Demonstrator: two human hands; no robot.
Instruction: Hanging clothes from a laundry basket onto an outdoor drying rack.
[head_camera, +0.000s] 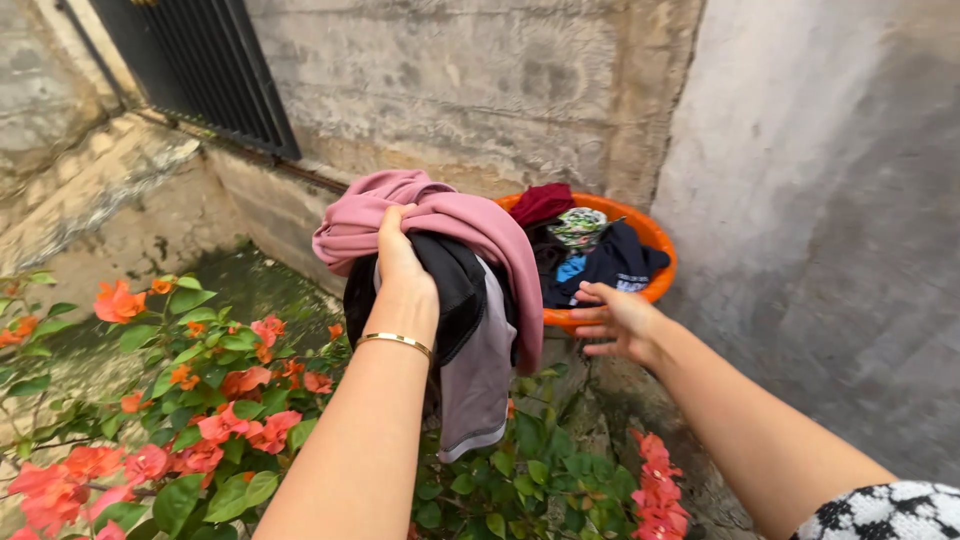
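Outdoors, left hand (398, 262) grip closed on bundle of soft pink, black and grey garments (450, 290), held up at centre. Right hand (618, 320) grip wide, empty, near round orange plastic basin (655, 240) of clothes, far right. Cloth looks light, limp; best gathered in bunches.
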